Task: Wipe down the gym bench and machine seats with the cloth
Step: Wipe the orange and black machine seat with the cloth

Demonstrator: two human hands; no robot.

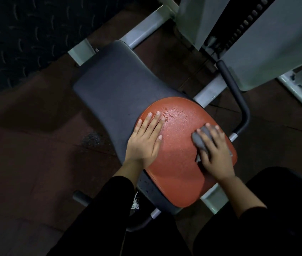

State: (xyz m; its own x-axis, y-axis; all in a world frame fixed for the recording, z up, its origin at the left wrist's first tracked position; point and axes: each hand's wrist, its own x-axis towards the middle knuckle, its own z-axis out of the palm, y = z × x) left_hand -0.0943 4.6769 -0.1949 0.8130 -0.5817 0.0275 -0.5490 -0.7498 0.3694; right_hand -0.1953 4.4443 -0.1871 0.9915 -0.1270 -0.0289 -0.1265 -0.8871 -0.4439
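Droplets (pixel 170 115) sit on the orange seat pad (pixel 179 174) toward twelve o'clock, and that wet patch is what we judge the coming stroke turns on. Our right hand (pixel 215 156) grips the grey cloth (pixel 201 139), fingers curled over the bunched fabric and pressing it onto the pad at about three o'clock of the pad's middle. Our left hand (pixel 144 139) lies flat with straight fingers on the pad's nine o'clock edge, holding nothing; its fingertips just reach the wet patch.

From the cloth, the droplets lie toward ten or eleven o'clock, near but apart from it. The left hand is the nearer of the two to the wet area, yet it carries no cloth, so we reckon the right hand has to sweep across toward it. The pad's long axis runs roughly from six to twelve, slightly tilted, and continues beyond into the dark grey back pad (pixel 117 78), which stretches away toward eleven o'clock and looks dry from here. White frame tubes (pixel 146 24) and a black handle (pixel 235 93) flank the seat.
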